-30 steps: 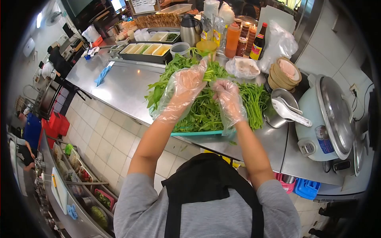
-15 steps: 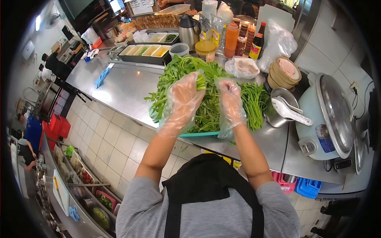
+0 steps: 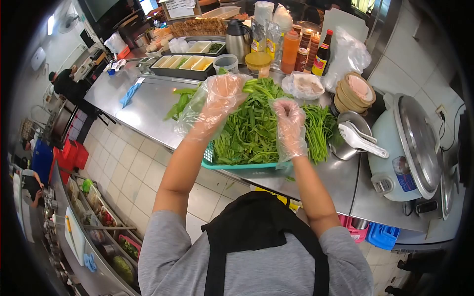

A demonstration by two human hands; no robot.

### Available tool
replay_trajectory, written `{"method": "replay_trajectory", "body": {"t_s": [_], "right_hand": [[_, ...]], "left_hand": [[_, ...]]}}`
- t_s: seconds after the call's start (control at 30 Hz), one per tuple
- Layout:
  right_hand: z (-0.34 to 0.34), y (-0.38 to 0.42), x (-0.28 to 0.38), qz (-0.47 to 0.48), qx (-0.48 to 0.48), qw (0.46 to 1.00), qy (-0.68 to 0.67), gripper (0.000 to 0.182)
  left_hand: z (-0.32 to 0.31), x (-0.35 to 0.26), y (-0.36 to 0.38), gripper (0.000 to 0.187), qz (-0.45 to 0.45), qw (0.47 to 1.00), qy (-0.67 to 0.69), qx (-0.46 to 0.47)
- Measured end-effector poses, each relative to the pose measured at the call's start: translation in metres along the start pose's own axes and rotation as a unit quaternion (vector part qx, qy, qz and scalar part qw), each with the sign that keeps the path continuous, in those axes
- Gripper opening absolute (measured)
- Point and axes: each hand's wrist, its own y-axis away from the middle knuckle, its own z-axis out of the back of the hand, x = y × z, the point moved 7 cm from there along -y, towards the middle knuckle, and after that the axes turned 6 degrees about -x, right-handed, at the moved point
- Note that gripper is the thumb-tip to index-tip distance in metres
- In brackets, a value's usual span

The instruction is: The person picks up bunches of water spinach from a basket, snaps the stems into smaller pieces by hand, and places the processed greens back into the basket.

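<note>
Both my hands wear clear plastic gloves. My left hand (image 3: 224,93) is closed around a bunch of long-leaved greens that look like water spinach; the bunch's leaves (image 3: 181,102) stick out to the left of the glove. Beneath and between my hands, a heap of the same water spinach (image 3: 249,138) fills a teal plastic basket (image 3: 242,166). My right hand (image 3: 290,127) is curled into a loose fist over the basket's right side; what lies inside its fingers, if anything, is hidden. Right of it lie bundled green stems (image 3: 317,130).
The basket stands on a steel counter (image 3: 155,111). Behind it are a tray of food compartments (image 3: 182,66), a yellow-lidded tub (image 3: 258,63) and sauce bottles (image 3: 290,52). To the right stand a metal pot (image 3: 340,145) with white spoons and a large rice cooker (image 3: 390,170). People work at far left.
My left hand has moved up and left with the bunch and turned, so its leaves now point left. More of the basket shows. My right hand has barely moved.
</note>
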Motion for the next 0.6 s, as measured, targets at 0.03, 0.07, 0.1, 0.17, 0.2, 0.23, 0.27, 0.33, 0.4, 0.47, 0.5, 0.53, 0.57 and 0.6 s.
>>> {"method": "replay_trajectory", "body": {"t_s": [0.03, 0.07, 0.1, 0.17, 0.2, 0.23, 0.27, 0.33, 0.4, 0.47, 0.5, 0.53, 0.57, 0.6], "right_hand": [[0.002, 0.0, -0.001, -0.001, -0.004, 1.0, 0.001, 0.015], [0.003, 0.0, -0.004, 0.002, -0.006, 1.0, 0.007, 0.015], [0.005, 0.001, -0.005, 0.005, -0.009, 1.0, 0.013, 0.016], [0.008, 0.0, -0.011, -0.014, -0.009, 1.0, 0.012, 0.016], [0.009, 0.0, -0.013, -0.03, -0.005, 0.999, 0.01, 0.017], [0.009, -0.001, -0.012, -0.03, -0.007, 0.999, 0.01, 0.017], [0.008, -0.001, -0.007, -0.004, -0.003, 1.0, -0.005, 0.018], [0.007, -0.001, 0.008, 0.024, 0.002, 1.0, -0.02, 0.021], [0.002, 0.002, 0.015, -0.001, 0.051, 0.998, 0.026, 0.026], [-0.003, 0.005, 0.003, -0.032, 0.064, 0.997, 0.003, 0.027], [-0.005, 0.001, -0.004, -0.057, 0.074, 0.995, -0.017, 0.028], [-0.007, -0.001, -0.004, -0.061, 0.093, 0.994, -0.012, 0.028], [-0.008, 0.001, -0.002, -0.062, 0.111, 0.992, -0.005, 0.028], [-0.009, 0.001, -0.001, -0.06, 0.104, 0.993, -0.017, 0.028]], "left_hand": [[-0.002, -0.003, 0.005, 0.046, -0.064, 0.998, 0.016, -0.025], [-0.016, 0.004, 0.004, 0.05, -0.059, 0.998, -0.006, 0.011], [-0.021, 0.005, 0.008, 0.05, -0.063, 0.998, -0.004, 0.013], [-0.019, 0.002, 0.016, 0.048, -0.106, 0.991, -0.053, -0.066], [-0.02, 0.002, 0.015, 0.048, -0.109, 0.991, -0.052, -0.065], [-0.021, 0.004, 0.014, 0.048, -0.1, 0.993, -0.033, -0.061], [-0.022, 0.005, 0.014, 0.048, -0.09, 0.994, -0.014, -0.057], [-0.019, -0.004, 0.008, 0.047, -0.065, 0.997, -0.007, -0.035], [-0.021, -0.002, 0.008, 0.046, -0.037, 0.999, -0.001, -0.016], [-0.02, -0.001, 0.014, 0.042, -0.087, 0.992, 0.048, -0.081], [-0.019, -0.002, 0.013, 0.042, -0.087, 0.991, 0.048, -0.091], [-0.033, 0.006, 0.009, 0.042, -0.009, 1.0, -0.012, 0.007], [-0.045, 0.016, 0.008, 0.042, 0.071, 0.99, -0.068, 0.104], [-0.044, 0.017, 0.009, 0.042, 0.07, 0.992, -0.063, 0.084]]}}
